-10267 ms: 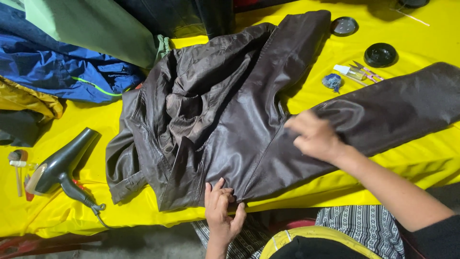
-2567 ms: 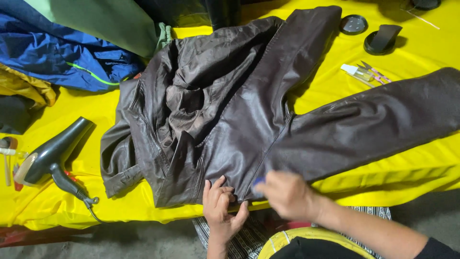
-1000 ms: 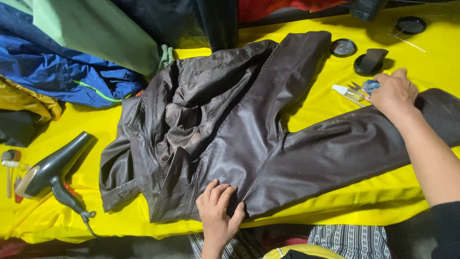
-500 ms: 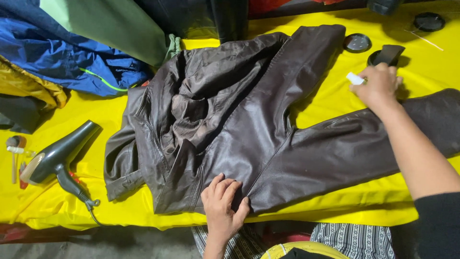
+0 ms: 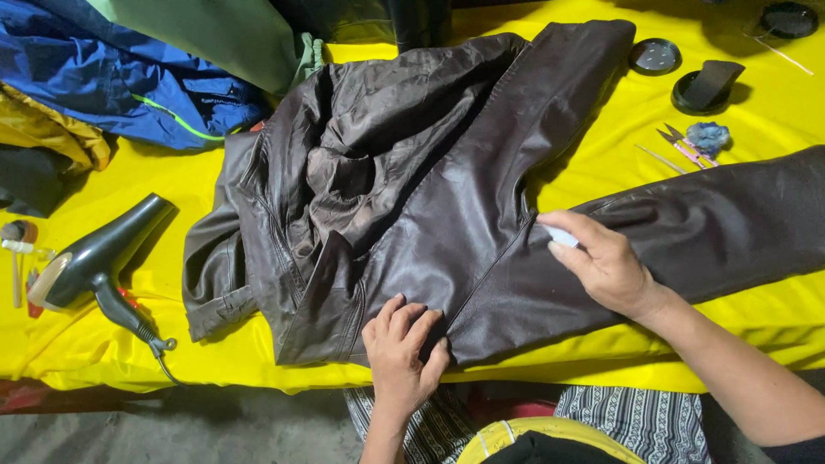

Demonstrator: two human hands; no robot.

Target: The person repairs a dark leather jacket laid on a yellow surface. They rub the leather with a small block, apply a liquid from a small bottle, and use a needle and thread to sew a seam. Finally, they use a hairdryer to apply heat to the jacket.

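Pinching a small white object (image 5: 563, 235) between thumb and fingertips, the right hand (image 5: 606, 266) is pressing it against the dark brown leather jacket (image 5: 447, 198) near the seam where the sleeve meets the body; what the object is cannot be told, since only its tip is showing. The left hand (image 5: 402, 348) is lying flat with its fingers spread and released, grasping nothing, and is weighing down the jacket's near hem. The jacket is lying spread across the yellow table cover (image 5: 172, 180), 1 sleeve stretching away to the right. Judging from this, the leather could be getting scuffed or marked if the white object is dragged too hard, and the slick cover could be letting the jacket slide if the flat hand lifts. Beyond the jacket's far sleeve, 2 round black tins are sitting: 1 (image 5: 654, 57) is showing a pale greyish inside, the other (image 5: 700, 90) is carrying a dark flat piece across its top, contents hidden. Small scissors (image 5: 679, 144) and a blue-grey wad (image 5: 707, 137) are lying beside them. Left of the jacket, a hair dryer (image 5: 94, 262) is resting on the cover.
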